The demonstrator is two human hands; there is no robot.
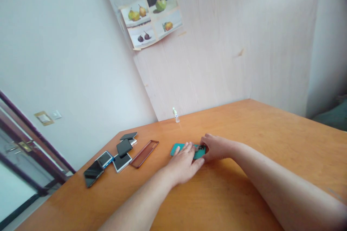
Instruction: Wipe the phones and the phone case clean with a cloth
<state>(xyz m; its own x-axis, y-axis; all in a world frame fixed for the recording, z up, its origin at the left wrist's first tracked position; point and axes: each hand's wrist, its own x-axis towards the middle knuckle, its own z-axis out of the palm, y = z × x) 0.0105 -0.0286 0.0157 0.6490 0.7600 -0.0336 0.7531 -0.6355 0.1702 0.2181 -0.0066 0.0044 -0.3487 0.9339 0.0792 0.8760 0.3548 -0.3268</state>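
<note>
A teal phone [199,153] lies back side up on the wooden table, its dark camera patch toward the right end. Across its middle rests my left hand [185,164], fingers stretched out and flat on the back, covering much of it. My right hand [217,148] curls round the camera end, thumb on the near side and fingers on the far side. Left of the hands lies a reddish see-through phone case [145,154] with a dark rim, touched by neither hand.
Several phones lie loosely piled on the left, among them a black phone [93,174] and a white-framed phone [121,162]. A small clear spray bottle [176,115] stands near the back edge of the table [271,133]. A wall with taped fruit pictures [151,16] rises behind.
</note>
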